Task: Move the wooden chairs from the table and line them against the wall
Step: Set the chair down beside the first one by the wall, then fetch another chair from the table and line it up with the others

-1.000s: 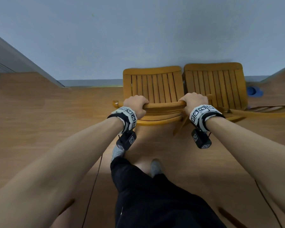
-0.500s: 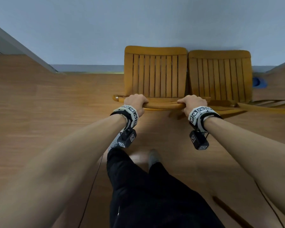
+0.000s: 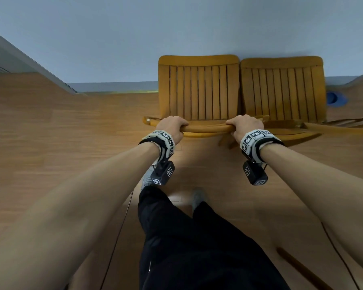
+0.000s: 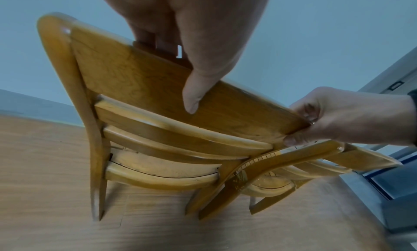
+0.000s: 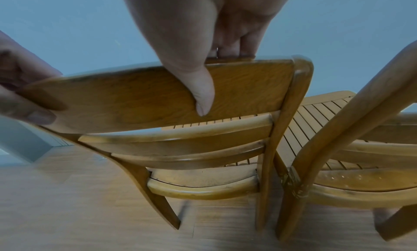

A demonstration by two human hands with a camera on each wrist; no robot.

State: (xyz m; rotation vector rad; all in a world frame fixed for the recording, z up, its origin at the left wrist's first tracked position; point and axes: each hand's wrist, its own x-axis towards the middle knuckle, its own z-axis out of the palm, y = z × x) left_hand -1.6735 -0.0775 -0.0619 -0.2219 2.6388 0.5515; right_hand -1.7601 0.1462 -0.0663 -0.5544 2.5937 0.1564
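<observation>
A person's left hand (image 3: 172, 127) and right hand (image 3: 245, 127) each curl around the top rail of a wooden chair (image 3: 198, 88), thumbs on the near face, fingertips hidden behind the rail (its legs blurred in both wrist views). The chair's seat front reaches the wall (image 3: 176, 34), its side against a second chair (image 3: 282, 91); a third chair (image 3: 344, 127), right of the second, is cut off, and bare floor (image 3: 71, 132) lies left of the held chair.

wood floor (image 3: 71, 143), blue object (image 3: 334, 98) on it, grey skirting (image 3: 113, 86).
</observation>
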